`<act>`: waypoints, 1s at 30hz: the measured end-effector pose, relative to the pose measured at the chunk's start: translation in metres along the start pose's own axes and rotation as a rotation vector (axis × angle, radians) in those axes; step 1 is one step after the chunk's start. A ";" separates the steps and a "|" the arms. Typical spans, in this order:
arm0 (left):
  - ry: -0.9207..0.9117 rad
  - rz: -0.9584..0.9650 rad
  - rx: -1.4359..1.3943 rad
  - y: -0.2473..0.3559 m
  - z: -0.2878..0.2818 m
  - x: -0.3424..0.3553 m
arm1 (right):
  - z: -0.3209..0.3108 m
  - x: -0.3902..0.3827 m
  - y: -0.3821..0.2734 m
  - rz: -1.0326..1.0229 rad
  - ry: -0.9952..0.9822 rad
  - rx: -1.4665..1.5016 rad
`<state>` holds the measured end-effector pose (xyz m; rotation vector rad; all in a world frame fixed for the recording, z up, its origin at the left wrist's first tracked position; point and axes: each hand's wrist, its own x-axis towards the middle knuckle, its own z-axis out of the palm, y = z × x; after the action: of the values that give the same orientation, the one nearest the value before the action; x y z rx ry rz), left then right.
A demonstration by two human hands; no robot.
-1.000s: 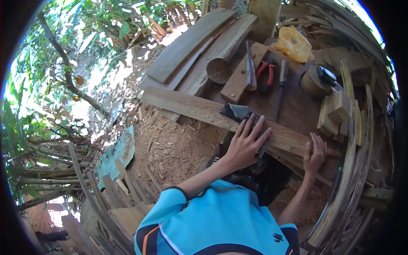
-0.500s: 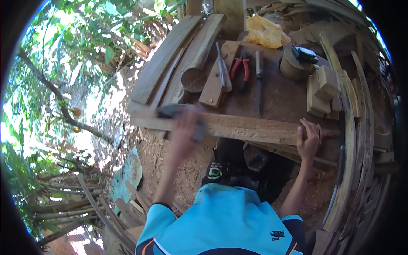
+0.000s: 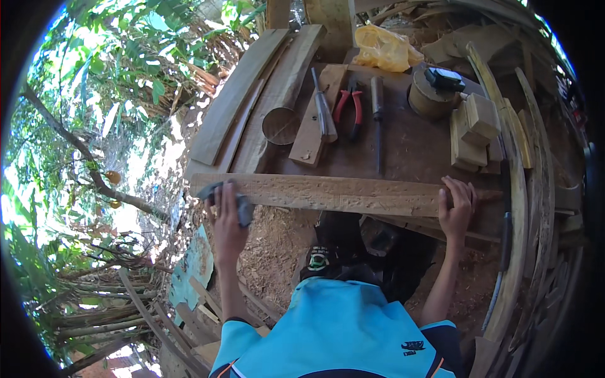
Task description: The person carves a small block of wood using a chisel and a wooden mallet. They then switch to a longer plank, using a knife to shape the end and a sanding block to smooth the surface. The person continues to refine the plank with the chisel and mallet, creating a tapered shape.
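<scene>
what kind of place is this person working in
Probably an open-air woodworking spot: a long wooden plank lies along the near edge of a workbench, which holds red-handled pliers and stacked wood blocks, with leafy plants growing off to the left.

Plank: long light-brown board [image 3: 353, 195], kinda rough and pitted on top, lying flat, left to right along the near edge of the desk [image 3: 416, 148]
Grey pad: small dark thing [image 3: 244, 211], at the plank's left end, poking past its near side, material's hard to tell tbh
</scene>
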<state>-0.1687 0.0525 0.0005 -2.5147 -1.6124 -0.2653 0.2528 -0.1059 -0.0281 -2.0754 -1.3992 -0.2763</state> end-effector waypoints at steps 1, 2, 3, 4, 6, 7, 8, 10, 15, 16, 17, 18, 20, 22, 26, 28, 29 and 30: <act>0.009 0.000 -0.012 0.002 0.001 -0.002 | -0.001 0.001 -0.001 0.002 0.006 -0.011; 0.017 0.007 -0.024 0.006 0.002 -0.003 | 0.000 0.002 -0.002 0.003 0.011 -0.007; 0.024 0.019 -0.037 0.013 0.004 -0.001 | 0.003 0.002 -0.004 0.009 0.018 -0.005; 0.027 0.081 -0.098 0.034 0.008 0.003 | 0.004 0.001 -0.004 0.012 0.025 -0.013; -0.041 0.258 -0.283 0.099 0.009 0.017 | 0.006 0.002 -0.005 0.017 0.026 -0.006; -0.111 0.372 -0.401 0.136 0.007 0.023 | 0.005 0.002 -0.002 0.017 0.027 -0.009; -0.104 0.485 -0.499 0.175 0.004 0.026 | 0.005 0.002 0.002 0.032 0.035 0.029; -0.110 0.727 -0.582 0.244 0.010 0.029 | 0.006 0.001 0.007 0.049 0.061 0.112; 0.067 0.966 -0.604 0.338 0.034 0.009 | -0.007 -0.004 0.034 0.125 0.086 0.733; 0.086 0.963 -0.620 0.342 0.034 0.009 | -0.009 -0.008 0.032 0.191 0.097 0.853; 0.089 0.980 -0.623 0.340 0.036 0.012 | -0.012 -0.011 0.030 0.254 0.105 0.974; 0.015 0.981 -0.699 0.339 0.037 0.014 | -0.017 -0.015 0.027 0.179 0.083 0.882; -0.142 0.962 -0.831 0.330 0.034 0.019 | -0.024 -0.025 0.014 0.029 0.030 0.723; 0.046 0.885 -0.668 0.319 0.030 0.014 | -0.029 -0.034 0.008 -0.038 -0.128 0.414; 0.015 0.867 -0.728 0.270 0.016 0.008 | -0.023 -0.039 0.002 -0.131 -0.187 0.015; -0.064 0.838 -0.693 0.226 0.003 0.014 | -0.019 -0.041 0.000 -0.129 -0.173 -0.070; -0.055 0.759 -0.693 0.203 0.001 0.019 | -0.018 -0.041 0.001 -0.110 -0.168 -0.046; -0.044 0.676 -0.695 0.178 -0.001 0.026 | -0.019 -0.040 0.001 -0.095 -0.165 -0.023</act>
<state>0.0037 0.0013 0.0030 -3.3963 -0.6312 -0.7823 0.2394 -0.1484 -0.0329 -2.0933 -1.6012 -0.1637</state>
